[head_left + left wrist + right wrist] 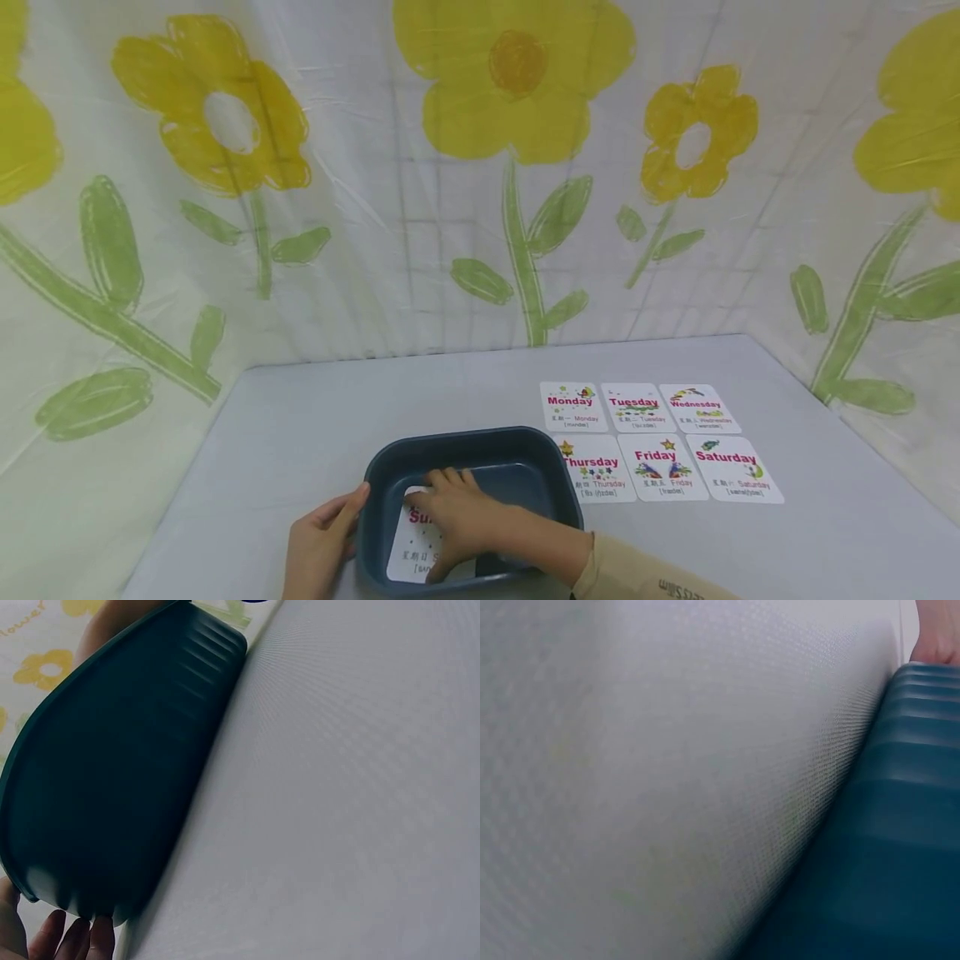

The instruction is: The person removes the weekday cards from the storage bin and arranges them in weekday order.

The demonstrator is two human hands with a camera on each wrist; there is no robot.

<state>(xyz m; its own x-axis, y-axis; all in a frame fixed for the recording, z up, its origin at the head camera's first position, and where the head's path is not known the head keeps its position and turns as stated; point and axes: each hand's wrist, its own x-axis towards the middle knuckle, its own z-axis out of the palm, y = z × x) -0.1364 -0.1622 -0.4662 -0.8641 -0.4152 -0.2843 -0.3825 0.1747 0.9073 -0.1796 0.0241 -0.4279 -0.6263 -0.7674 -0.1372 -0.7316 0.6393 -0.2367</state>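
A dark blue-green plastic bin (540, 500) stands at the front of the table. At its left end my left hand (322, 537) grips the rim, thumb on top; in the left wrist view the fingers (101, 937) lie against the bin's outer wall (112, 765). My right hand (468, 521) reaches inside, over a white Sunday card (411, 546). Its fingers and thumb spread across the card toward opposite edges, seeming to hold it, and cover its right part. In the right wrist view only the bin's outer side (900, 825) and part of a hand (937, 634) show.
Right of the bin, weekday cards lie in two rows: Monday (574, 408), Tuesday (637, 408), Wednesday (699, 408), then Thursday (600, 471), Friday (663, 468), Saturday (738, 471). The bin's rim overlaps Thursday's left edge in view. A flowered curtain (360, 275) rises behind the table.
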